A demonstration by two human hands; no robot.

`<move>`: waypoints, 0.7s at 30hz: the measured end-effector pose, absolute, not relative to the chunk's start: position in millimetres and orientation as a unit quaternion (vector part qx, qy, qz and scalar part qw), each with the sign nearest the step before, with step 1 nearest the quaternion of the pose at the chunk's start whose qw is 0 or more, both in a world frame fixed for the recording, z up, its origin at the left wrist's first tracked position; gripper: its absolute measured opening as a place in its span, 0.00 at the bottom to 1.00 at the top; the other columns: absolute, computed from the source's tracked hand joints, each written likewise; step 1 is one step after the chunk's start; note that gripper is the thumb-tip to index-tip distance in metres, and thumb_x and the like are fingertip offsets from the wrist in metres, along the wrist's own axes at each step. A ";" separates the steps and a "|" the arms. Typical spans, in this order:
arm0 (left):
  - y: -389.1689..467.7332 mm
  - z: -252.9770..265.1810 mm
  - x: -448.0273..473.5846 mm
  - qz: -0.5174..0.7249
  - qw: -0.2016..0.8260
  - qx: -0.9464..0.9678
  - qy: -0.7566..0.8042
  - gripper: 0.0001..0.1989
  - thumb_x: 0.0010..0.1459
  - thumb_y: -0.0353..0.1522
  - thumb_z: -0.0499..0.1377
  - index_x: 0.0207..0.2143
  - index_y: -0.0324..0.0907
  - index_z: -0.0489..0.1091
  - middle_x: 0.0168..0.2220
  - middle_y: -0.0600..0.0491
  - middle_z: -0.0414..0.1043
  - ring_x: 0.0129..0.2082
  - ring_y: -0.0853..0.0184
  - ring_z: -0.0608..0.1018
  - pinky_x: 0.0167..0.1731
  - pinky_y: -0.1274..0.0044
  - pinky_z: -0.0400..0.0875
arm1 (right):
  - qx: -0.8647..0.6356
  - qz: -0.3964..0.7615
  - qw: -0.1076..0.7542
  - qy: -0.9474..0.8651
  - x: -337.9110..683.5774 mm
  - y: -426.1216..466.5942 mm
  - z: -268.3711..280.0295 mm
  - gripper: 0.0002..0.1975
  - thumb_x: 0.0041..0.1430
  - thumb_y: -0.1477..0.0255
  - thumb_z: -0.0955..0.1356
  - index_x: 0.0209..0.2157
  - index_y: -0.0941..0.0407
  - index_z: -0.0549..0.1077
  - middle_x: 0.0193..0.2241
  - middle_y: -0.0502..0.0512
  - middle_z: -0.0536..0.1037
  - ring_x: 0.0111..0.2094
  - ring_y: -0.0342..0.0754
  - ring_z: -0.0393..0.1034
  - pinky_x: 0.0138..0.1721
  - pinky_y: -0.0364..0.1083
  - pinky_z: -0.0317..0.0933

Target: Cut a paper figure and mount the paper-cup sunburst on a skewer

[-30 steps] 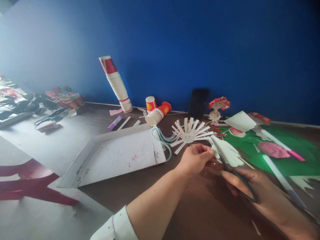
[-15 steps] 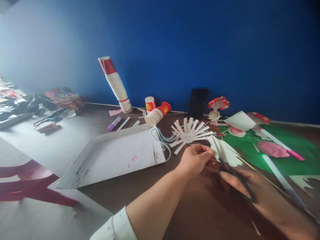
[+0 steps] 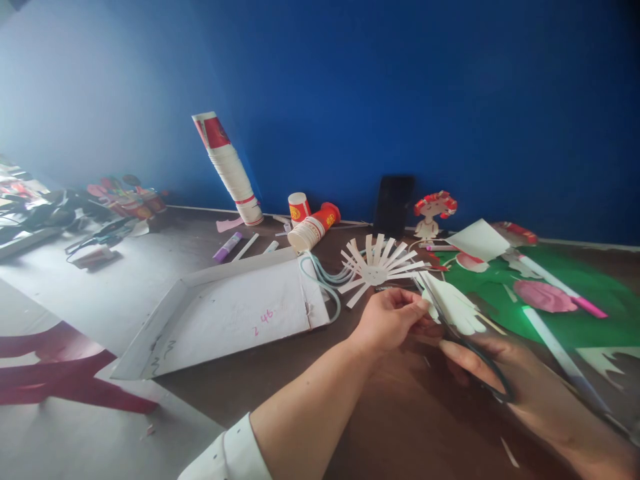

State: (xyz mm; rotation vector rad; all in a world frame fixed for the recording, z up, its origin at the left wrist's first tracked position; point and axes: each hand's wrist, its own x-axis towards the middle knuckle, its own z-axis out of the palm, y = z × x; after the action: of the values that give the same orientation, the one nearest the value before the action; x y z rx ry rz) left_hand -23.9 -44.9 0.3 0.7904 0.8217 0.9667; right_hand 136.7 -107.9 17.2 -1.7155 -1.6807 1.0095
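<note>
My left hand (image 3: 393, 317) pinches a small piece of pale paper (image 3: 428, 308) between thumb and fingers. My right hand (image 3: 483, 367) grips dark-handled scissors (image 3: 445, 319), their blades pointing up and left against that paper. Just behind the blades lies a pale hand-shaped paper cutout (image 3: 453, 303); whether it joins the pinched piece I cannot tell. Left of it is a white paper cutout with fanned strips (image 3: 375, 272) and a small drawn face at its centre. The fingers of my right hand are partly hidden by the scissor handles.
A white cardboard tray (image 3: 225, 320) lies left of my hands. Behind it lean a tall stack of paper cups (image 3: 230, 170) and a purple glue stick (image 3: 227, 247). A dark phone (image 3: 394, 203) rests against the blue wall. Green paper (image 3: 600, 283) and pink-capped markers (image 3: 590, 307) lie right.
The scissors and my right hand have shifted very slightly, with the handles a little lower and to the right. My left hand keeps its pinch in nearly the same spot.
</note>
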 end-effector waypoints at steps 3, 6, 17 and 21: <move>-45.2 0.8 -23.8 0.440 0.731 0.362 0.377 0.16 0.48 0.39 0.71 0.27 0.38 0.69 0.22 0.56 0.70 0.22 0.75 0.71 0.29 0.80 0.65 | -0.643 0.409 0.258 -0.594 137.0 -108.0 21.2 0.23 0.55 0.51 0.69 0.19 0.55 0.70 0.19 0.49 0.69 0.24 0.47 0.63 0.27 0.44 0.56; -45.6 1.1 -23.4 0.437 0.729 0.361 0.384 0.16 0.48 0.39 0.70 0.27 0.38 0.69 0.22 0.56 0.70 0.22 0.75 0.71 0.28 0.81 0.65 | -0.639 0.426 0.275 -0.579 134.4 -109.3 22.4 0.21 0.54 0.52 0.70 0.20 0.55 0.71 0.19 0.48 0.69 0.24 0.47 0.63 0.26 0.44 0.55; -47.8 -1.6 -21.1 0.448 0.719 0.359 0.391 0.15 0.49 0.39 0.69 0.27 0.38 0.70 0.22 0.55 0.71 0.22 0.75 0.71 0.26 0.82 0.65 | -0.620 0.411 0.315 -0.589 130.3 -107.9 19.5 0.23 0.52 0.48 0.69 0.23 0.54 0.76 0.18 0.49 0.69 0.23 0.47 0.61 0.24 0.44 0.54; -48.7 -1.0 -20.6 0.452 0.721 0.354 0.388 0.16 0.48 0.40 0.70 0.27 0.38 0.70 0.22 0.55 0.71 0.22 0.74 0.72 0.26 0.81 0.65 | -0.616 0.403 0.310 -0.601 132.3 -107.0 18.4 0.22 0.53 0.49 0.70 0.22 0.53 0.75 0.20 0.50 0.71 0.24 0.48 0.63 0.25 0.44 0.56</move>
State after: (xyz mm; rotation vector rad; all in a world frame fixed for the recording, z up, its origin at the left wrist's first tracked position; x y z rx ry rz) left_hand -20.6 -48.7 -1.0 0.7821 0.8573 0.9987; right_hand 132.3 -107.0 18.4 -1.6278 -1.5881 1.0658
